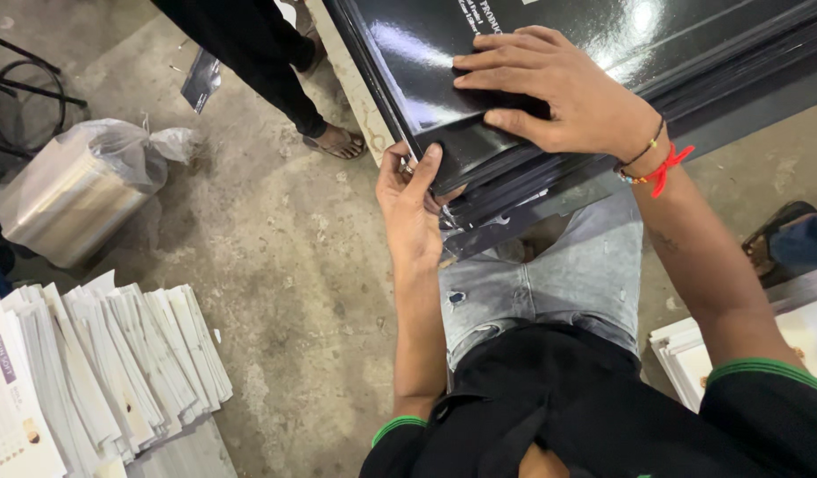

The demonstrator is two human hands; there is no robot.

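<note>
The right hand (559, 93) is pressing flat, fingers spread, on a stack of glossy black sheets (479, 124) over the lap — the left hand (413, 208) is pinching its near corner; edges are lying uneven, not squared.

There is just one view, taken from a camera on the person's head and aimed steeply down past their chest and lap to the rough grey concrete floor (285, 265). It sits close to both hands at the glossy black stack of printed sheets (444, 106), which fills the upper right of the view.
</note>
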